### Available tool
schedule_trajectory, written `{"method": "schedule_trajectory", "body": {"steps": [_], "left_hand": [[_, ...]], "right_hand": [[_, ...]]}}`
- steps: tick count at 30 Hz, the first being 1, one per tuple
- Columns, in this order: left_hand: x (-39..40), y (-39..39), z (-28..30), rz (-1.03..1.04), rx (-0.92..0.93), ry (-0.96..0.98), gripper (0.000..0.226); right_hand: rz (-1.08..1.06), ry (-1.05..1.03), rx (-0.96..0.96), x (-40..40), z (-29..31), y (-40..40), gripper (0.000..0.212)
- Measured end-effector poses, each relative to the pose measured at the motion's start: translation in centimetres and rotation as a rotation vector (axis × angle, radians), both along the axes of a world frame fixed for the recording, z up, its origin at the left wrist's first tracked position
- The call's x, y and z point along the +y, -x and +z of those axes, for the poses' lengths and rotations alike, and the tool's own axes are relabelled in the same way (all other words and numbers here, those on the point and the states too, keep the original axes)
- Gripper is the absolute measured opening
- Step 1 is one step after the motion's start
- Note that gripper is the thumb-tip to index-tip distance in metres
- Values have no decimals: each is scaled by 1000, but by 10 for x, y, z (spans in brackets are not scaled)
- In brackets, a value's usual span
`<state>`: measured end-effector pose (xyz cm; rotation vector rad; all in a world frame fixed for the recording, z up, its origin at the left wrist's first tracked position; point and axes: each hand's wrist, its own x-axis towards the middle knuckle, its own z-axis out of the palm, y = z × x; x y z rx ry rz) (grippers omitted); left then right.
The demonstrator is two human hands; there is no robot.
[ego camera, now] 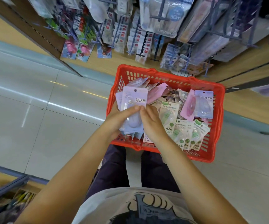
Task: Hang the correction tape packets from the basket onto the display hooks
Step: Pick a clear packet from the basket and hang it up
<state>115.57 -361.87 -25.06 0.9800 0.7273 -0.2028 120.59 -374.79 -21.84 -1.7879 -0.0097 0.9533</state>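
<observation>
A red plastic basket (218, 101) stands on the floor in front of my feet, filled with correction tape packets in lilac, pink and green. My left hand (119, 118) grips a small stack of lilac packets (134, 99) over the basket's left side, thumb across the front. My right hand (151, 122) meets it from the right, fingertips pinching the stack's right edge. Green packets (187, 135) lie at the basket's near right, a pink and a lilac packet (200, 105) at the far right. Display hooks (158, 18) carrying hung goods stand above and beyond the basket.
The wooden display rack (98, 62) with many hung stationery packs fills the top of the view. Pale tiled floor (41, 118) extends to the left. Another shelf with goods (6, 202) sits at the lower left, behind me.
</observation>
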Motion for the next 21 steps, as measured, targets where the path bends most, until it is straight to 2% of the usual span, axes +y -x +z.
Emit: {"method": "schedule_trajectory", "body": {"steps": [3, 5, 7, 10, 13, 16, 19, 21], "left_hand": [[18, 20, -6, 64, 67, -19, 82], [36, 36, -17, 153, 118, -38, 79], [54, 54, -26, 219, 153, -76, 73], [67, 75, -32, 220, 184, -111, 71], [70, 86, -38, 201, 188, -110, 66], [72, 89, -40, 199, 191, -93, 74], [74, 89, -39, 177, 175, -80, 82], [76, 90, -39, 161, 167, -69, 75]], "right_hand": [[22, 17, 16, -2, -8, 4, 25], [-33, 49, 30, -6, -18, 9, 21], [-81, 171, 34, -7, -36, 16, 38], [4, 324, 62, -4, -61, 31, 70], [72, 367, 19, 8, -78, 44, 82], [-21, 418, -98, 19, -86, 48, 79], [-74, 405, -280, 26, -89, 46, 64], [-42, 411, -291, 30, -92, 41, 69]]}}
